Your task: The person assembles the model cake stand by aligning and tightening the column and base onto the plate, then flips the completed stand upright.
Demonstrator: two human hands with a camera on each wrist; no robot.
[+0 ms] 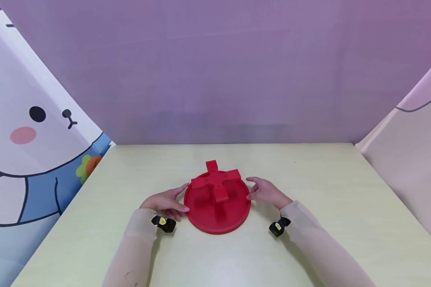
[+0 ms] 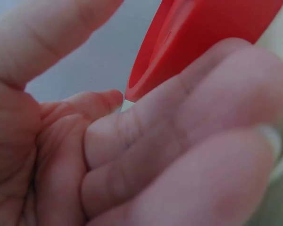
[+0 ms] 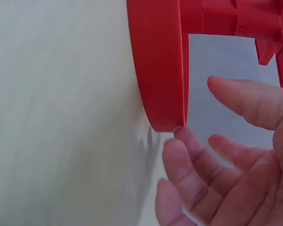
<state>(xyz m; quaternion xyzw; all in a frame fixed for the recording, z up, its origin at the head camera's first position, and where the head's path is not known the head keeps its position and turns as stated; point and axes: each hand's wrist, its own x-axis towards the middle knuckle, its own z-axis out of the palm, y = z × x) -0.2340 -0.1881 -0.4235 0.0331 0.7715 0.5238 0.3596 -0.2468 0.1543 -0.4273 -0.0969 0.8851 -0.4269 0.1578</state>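
Note:
A shallow red round tray point(image 1: 233, 213) with a raised rim lies on the table. Above its back part stands a red cross-shaped piece point(image 1: 216, 180) with block-like ends on its arms. My left hand point(image 1: 166, 202) is at the tray's left rim, thumb and fingers spread beside it. In the left wrist view the loosely bent fingers point(image 2: 179, 125) overlap the red side wall. At the right rim is my right hand point(image 1: 267, 194), fingers apart and slightly bent. The right wrist view has its fingertips point(image 3: 174, 150) right at the tray's edge.
The pale table point(image 1: 327, 223) carries the tray near its middle. A purple wall covering point(image 1: 237, 71) hangs along the back edge. Cloth with a cartoon animal print point(image 1: 39, 159) borders the left side. Each wrist bears a small black camera, such as the left one point(image 1: 164, 224).

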